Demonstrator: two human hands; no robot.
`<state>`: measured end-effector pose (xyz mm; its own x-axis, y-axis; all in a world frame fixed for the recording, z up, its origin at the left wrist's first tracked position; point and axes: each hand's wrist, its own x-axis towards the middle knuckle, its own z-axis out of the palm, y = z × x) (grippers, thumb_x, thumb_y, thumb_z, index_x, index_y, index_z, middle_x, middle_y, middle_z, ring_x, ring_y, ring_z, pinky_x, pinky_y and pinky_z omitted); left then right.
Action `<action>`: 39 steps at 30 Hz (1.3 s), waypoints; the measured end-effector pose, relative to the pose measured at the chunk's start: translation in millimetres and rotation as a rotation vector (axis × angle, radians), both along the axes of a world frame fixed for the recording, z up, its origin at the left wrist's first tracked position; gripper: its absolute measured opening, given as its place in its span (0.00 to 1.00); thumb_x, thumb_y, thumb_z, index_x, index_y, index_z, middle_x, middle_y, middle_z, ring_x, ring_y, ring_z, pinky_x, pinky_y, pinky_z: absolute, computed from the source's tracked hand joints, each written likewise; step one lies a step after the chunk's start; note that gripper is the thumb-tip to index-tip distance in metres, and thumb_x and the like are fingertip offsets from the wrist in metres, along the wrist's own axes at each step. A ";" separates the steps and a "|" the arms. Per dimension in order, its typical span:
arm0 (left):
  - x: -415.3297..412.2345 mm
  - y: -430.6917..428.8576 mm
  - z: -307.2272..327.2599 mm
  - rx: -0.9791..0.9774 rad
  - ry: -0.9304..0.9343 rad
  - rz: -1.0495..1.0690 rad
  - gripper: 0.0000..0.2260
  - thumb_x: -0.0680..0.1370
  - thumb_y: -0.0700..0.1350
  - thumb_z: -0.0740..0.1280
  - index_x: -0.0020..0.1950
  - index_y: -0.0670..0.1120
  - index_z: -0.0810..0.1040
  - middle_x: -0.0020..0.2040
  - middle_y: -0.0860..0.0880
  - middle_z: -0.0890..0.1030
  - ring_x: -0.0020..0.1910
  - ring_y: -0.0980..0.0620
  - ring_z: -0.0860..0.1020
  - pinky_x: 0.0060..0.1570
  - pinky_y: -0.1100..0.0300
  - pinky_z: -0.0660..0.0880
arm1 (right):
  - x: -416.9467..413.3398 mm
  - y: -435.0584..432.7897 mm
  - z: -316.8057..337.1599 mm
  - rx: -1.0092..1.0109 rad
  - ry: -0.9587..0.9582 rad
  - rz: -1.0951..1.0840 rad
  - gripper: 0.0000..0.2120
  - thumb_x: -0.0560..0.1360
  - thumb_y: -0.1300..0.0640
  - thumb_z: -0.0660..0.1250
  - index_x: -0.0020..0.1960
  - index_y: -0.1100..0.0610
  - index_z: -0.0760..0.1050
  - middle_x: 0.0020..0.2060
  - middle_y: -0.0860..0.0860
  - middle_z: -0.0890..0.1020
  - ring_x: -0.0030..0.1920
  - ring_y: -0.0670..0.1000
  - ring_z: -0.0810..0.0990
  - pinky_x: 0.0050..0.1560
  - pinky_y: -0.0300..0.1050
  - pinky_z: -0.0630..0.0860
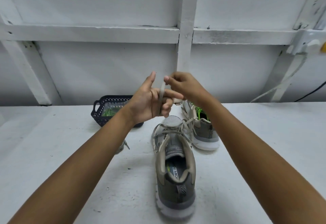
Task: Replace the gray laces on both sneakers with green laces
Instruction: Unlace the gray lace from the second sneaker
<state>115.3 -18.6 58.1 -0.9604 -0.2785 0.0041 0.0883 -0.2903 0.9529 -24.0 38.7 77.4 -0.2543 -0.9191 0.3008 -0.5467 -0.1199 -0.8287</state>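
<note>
A loose gray lace point(162, 94) is looped over the curled fingers of the left hand point(150, 104) and pinched at its top by the right hand point(183, 86). Beneath both hands, the near sneaker point(174, 169) is still gray-laced, so unlacing it is probably required next.

Both hands are raised above the white counter point(53, 153), working one gray lace point(162, 91). The right hand point(183, 86) pinches its upper end between thumb and fingertip, and the strip runs down across the partly curled fingers of the left hand point(148, 103). Below them the near sneaker point(174, 170) stands heel toward the camera, its gray lacing loose and tangled over the tongue. Just behind it to the right, the far sneaker point(204, 132) shows a green lace point(199, 111). A dark basket point(100, 112) sits at the left (green strands inside, in clear plastic). Another lace end point(123, 147) peeks out beside the left forearm.
</note>
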 end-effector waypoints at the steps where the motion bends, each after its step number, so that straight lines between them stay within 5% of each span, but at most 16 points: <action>1: 0.8 0.4 1.5 0.020 0.020 -0.007 0.41 0.76 0.67 0.40 0.46 0.40 0.85 0.29 0.46 0.78 0.28 0.50 0.76 0.34 0.59 0.75 | 0.0 0.3 -10.6 0.020 -0.048 0.024 0.12 0.79 0.59 0.62 0.37 0.53 0.74 0.21 0.45 0.71 0.20 0.42 0.65 0.21 0.37 0.60; 4: 0.7 -0.4 3.6 0.108 0.087 0.014 0.42 0.74 0.69 0.42 0.52 0.38 0.83 0.44 0.40 0.84 0.42 0.46 0.83 0.42 0.54 0.80 | 7.3 4.2 -41.3 0.099 -0.054 0.041 0.18 0.76 0.69 0.57 0.34 0.52 0.71 0.21 0.44 0.71 0.19 0.39 0.65 0.23 0.36 0.60; 11: -0.3 -17.7 3.4 0.131 0.098 0.262 0.39 0.76 0.68 0.41 0.61 0.40 0.75 0.57 0.40 0.81 0.60 0.45 0.78 0.61 0.51 0.73 | 38.0 27.1 -67.2 0.180 0.116 0.082 0.14 0.81 0.54 0.58 0.40 0.54 0.77 0.27 0.46 0.73 0.26 0.40 0.70 0.34 0.38 0.67; 18: 1.3 -24.6 -11.4 0.083 -0.007 0.286 0.40 0.76 0.68 0.41 0.66 0.38 0.71 0.56 0.40 0.80 0.55 0.46 0.78 0.53 0.56 0.77 | 44.8 50.8 -17.2 -0.005 -0.007 0.088 0.14 0.79 0.55 0.62 0.35 0.53 0.75 0.23 0.44 0.71 0.26 0.45 0.68 0.32 0.40 0.66; 20: -0.8 -22.1 -15.3 0.032 -0.036 0.252 0.41 0.76 0.69 0.40 0.68 0.38 0.70 0.59 0.38 0.77 0.57 0.45 0.76 0.60 0.53 0.74 | 41.4 49.9 4.8 -0.063 -0.045 0.078 0.12 0.77 0.58 0.64 0.35 0.54 0.75 0.21 0.42 0.72 0.24 0.40 0.68 0.28 0.33 0.66; 25: 0.9 -10.6 -14.9 -0.023 -0.086 0.108 0.43 0.75 0.70 0.38 0.56 0.40 0.81 0.52 0.38 0.82 0.52 0.44 0.81 0.60 0.52 0.72 | 21.6 30.5 37.6 -0.100 -0.015 0.013 0.09 0.77 0.55 0.66 0.38 0.55 0.75 0.26 0.47 0.70 0.23 0.41 0.66 0.24 0.33 0.62; 29: 1.7 -4.7 -9.7 -0.016 -0.084 -0.038 0.46 0.72 0.71 0.38 0.49 0.39 0.84 0.46 0.39 0.84 0.49 0.44 0.82 0.57 0.52 0.75 | 2.0 6.6 22.1 0.000 -0.079 0.002 0.09 0.77 0.53 0.66 0.40 0.57 0.77 0.28 0.49 0.69 0.23 0.43 0.64 0.25 0.37 0.60; 32: 1.0 -5.9 -8.7 0.023 -0.034 -0.082 0.46 0.71 0.72 0.39 0.52 0.38 0.83 0.49 0.39 0.83 0.51 0.44 0.82 0.58 0.52 0.74 | -5.5 -3.3 -9.9 0.079 -0.151 0.001 0.12 0.77 0.53 0.65 0.40 0.60 0.76 0.29 0.53 0.72 0.27 0.47 0.70 0.30 0.41 0.67; 36: 0.4 -10.3 -7.0 0.080 0.047 -0.011 0.46 0.72 0.72 0.40 0.56 0.37 0.81 0.53 0.38 0.82 0.52 0.43 0.81 0.56 0.51 0.76 | 3.3 -2.4 -53.8 0.176 -0.282 -0.009 0.15 0.78 0.67 0.55 0.36 0.56 0.72 0.26 0.51 0.71 0.26 0.48 0.68 0.27 0.37 0.63; 39: 0.6 -15.1 -3.9 0.137 0.116 0.076 0.45 0.73 0.72 0.41 0.54 0.37 0.81 0.53 0.37 0.82 0.53 0.43 0.81 0.55 0.50 0.76 | 22.0 8.2 -68.3 0.206 -0.192 0.039 0.14 0.80 0.59 0.58 0.36 0.54 0.73 0.26 0.48 0.71 0.24 0.45 0.65 0.25 0.37 0.61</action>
